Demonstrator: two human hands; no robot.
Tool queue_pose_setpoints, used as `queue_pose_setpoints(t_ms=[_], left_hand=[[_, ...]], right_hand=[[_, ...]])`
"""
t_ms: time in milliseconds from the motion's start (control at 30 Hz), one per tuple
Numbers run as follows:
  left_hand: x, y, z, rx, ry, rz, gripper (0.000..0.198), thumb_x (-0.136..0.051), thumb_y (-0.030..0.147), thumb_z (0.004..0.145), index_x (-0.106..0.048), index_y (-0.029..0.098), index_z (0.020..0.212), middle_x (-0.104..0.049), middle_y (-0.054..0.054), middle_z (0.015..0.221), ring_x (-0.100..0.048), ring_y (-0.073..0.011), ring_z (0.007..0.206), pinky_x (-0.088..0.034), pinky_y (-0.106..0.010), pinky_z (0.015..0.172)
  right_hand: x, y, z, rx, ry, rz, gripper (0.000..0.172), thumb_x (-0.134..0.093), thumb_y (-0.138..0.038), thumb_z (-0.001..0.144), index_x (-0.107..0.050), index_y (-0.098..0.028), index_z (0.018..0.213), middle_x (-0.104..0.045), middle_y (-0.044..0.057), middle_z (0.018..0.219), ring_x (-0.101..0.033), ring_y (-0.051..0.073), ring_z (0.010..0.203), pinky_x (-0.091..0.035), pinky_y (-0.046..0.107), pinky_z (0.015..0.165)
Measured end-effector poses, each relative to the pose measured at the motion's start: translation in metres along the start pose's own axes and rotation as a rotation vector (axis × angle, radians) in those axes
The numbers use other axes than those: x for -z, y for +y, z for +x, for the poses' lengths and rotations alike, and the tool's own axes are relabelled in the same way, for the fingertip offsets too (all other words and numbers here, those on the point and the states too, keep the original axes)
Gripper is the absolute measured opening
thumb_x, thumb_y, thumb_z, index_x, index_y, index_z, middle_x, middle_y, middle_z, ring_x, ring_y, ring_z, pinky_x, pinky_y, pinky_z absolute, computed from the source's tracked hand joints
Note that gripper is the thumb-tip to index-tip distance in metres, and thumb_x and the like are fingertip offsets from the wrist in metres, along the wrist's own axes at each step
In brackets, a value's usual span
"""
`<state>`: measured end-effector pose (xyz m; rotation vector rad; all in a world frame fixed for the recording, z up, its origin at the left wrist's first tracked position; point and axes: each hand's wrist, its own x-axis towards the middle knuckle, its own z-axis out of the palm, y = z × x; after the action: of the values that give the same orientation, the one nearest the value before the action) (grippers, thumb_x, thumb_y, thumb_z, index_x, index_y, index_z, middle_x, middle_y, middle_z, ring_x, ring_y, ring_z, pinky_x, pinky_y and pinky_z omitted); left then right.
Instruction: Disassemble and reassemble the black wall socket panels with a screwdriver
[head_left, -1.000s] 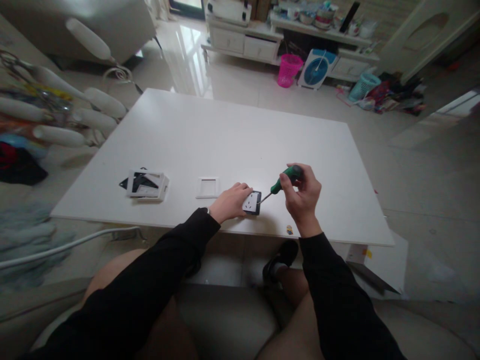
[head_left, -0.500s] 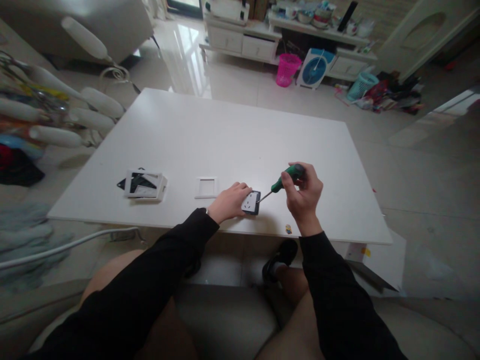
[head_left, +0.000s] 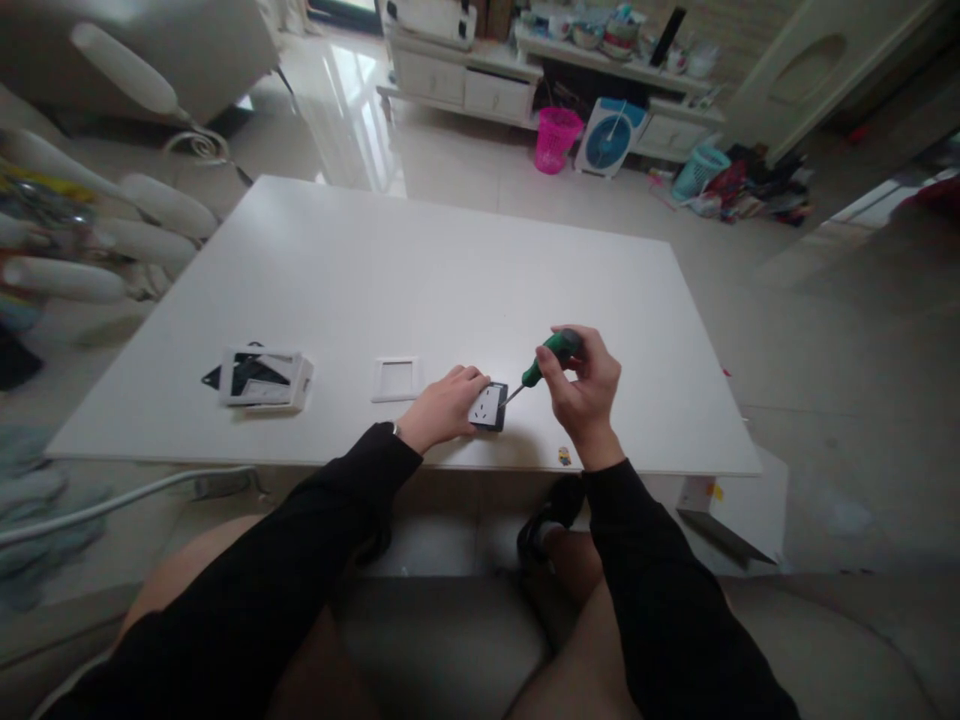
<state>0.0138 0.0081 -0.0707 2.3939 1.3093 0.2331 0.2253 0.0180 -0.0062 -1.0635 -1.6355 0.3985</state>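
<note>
Near the front edge of the white table, my left hand (head_left: 448, 408) grips a wall socket (head_left: 486, 405) with a white face and dark frame, holding it on the tabletop. A screwdriver (head_left: 551, 355) with a green and black handle is in my right hand (head_left: 587, 385), fingers closed round the handle. Its shaft slants down to the left and the tip meets the right side of the socket. Whether it sits in a slot or screw is too small to tell. Left of my left hand lies a white square frame (head_left: 397, 380).
The white table (head_left: 450, 260) spans the middle. On its left lies a white box (head_left: 300, 385) with frames and dark plates. A small cartoon sticker (head_left: 564, 456) marks the front edge. Beyond stand a pink basket (head_left: 556, 142) and a blue fan (head_left: 609, 138).
The whole view has shifted, so everything sits a little further left. Both hands keep their holds, and the screwdriver tip stays at the socket's right side.
</note>
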Motion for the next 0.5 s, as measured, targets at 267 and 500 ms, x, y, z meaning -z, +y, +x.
queue_pose_setpoints(t_ms=[267, 500], left_hand=[[0.0, -0.001, 0.001, 0.01, -0.014, 0.004, 0.054, -0.08, 0.025, 0.075, -0.059, 0.018, 0.124, -0.063, -0.013, 0.126, -0.057, -0.0321, 0.118, -0.054, -0.042, 0.096], [-0.004, -0.007, 0.003, 0.011, -0.035, -0.056, 0.048, -0.08, 0.029, 0.074, -0.063, 0.019, 0.118, -0.066, -0.013, 0.121, -0.06, -0.0331, 0.116, -0.054, -0.044, 0.097]], right_hand=[[-0.008, -0.002, -0.006, 0.067, -0.133, -0.049, 0.029, -0.068, -0.048, 0.095, -0.065, -0.024, 0.112, -0.072, 0.002, 0.095, -0.066, 0.014, 0.072, -0.062, 0.026, 0.059], [-0.012, 0.0, -0.008, 0.073, -0.203, -0.055, 0.031, -0.066, -0.049, 0.097, -0.065, -0.026, 0.117, -0.073, 0.004, 0.102, -0.068, 0.016, 0.08, -0.064, 0.027, 0.061]])
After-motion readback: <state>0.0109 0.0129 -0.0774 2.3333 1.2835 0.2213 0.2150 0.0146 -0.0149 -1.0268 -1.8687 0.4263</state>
